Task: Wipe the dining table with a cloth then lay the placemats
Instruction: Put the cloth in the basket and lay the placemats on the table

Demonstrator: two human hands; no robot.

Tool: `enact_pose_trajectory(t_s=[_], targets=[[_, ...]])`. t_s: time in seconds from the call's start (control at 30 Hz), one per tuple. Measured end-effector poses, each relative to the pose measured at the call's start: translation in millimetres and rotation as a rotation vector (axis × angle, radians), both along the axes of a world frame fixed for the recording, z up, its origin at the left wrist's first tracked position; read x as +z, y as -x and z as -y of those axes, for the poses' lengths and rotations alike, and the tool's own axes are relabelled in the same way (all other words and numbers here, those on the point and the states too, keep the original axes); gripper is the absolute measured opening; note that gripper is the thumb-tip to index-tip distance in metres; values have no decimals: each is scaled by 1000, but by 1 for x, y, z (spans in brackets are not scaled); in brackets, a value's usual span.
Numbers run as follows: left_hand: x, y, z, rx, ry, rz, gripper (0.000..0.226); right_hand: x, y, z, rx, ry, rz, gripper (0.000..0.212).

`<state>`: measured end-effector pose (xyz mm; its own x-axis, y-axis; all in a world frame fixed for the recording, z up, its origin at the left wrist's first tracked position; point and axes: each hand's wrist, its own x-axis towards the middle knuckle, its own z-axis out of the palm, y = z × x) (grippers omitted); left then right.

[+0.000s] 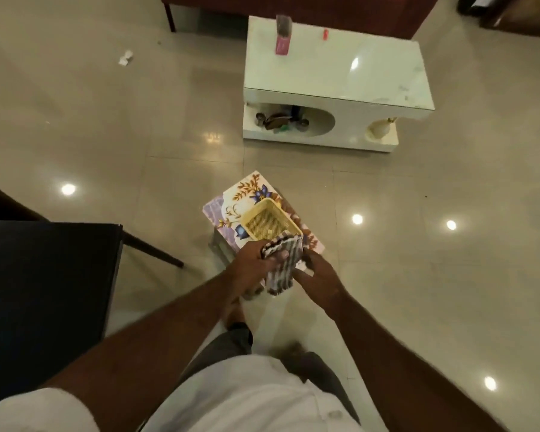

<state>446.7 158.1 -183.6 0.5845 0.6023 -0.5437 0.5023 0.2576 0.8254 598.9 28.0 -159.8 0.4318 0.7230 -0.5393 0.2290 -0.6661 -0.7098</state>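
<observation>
A striped brown-and-white cloth (282, 266) hangs between both hands just above a small stool. My left hand (253, 263) grips its upper end, thumb over the fabric. My right hand (317, 275) holds the cloth's right edge from the side. Under the hands lie floral placemats (247, 194) stacked on the stool, with a yellow mesh basket (270, 222) resting on top of them. The dark dining table (44, 291) fills the left of the view, its corner near my left forearm.
A white low coffee table (337, 73) stands ahead, with a pink object (282, 45) and a small red item (325, 34) on top and clutter on its lower shelf. Scraps of paper (126, 57) lie on the glossy tiled floor. Dark red furniture runs along the top edge.
</observation>
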Motion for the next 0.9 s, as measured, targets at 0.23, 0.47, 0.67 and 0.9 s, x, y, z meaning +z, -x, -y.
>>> enact_pose_trajectory(t_s=[0.23,0.47,0.67,0.9], targets=[[-21,-38,-50,189,147,-10,32,-37,-63,-68,-210,54,-344,38],[-84,-57,-74,471,71,-201,40,-102,-101,-127,-44,127,-286,21],[-149,-78,-79,675,135,-290,36,-168,-119,-157,19,214,-118,24],[-224,-86,-104,703,171,-310,36,-247,-123,-190,6,324,-105,29]])
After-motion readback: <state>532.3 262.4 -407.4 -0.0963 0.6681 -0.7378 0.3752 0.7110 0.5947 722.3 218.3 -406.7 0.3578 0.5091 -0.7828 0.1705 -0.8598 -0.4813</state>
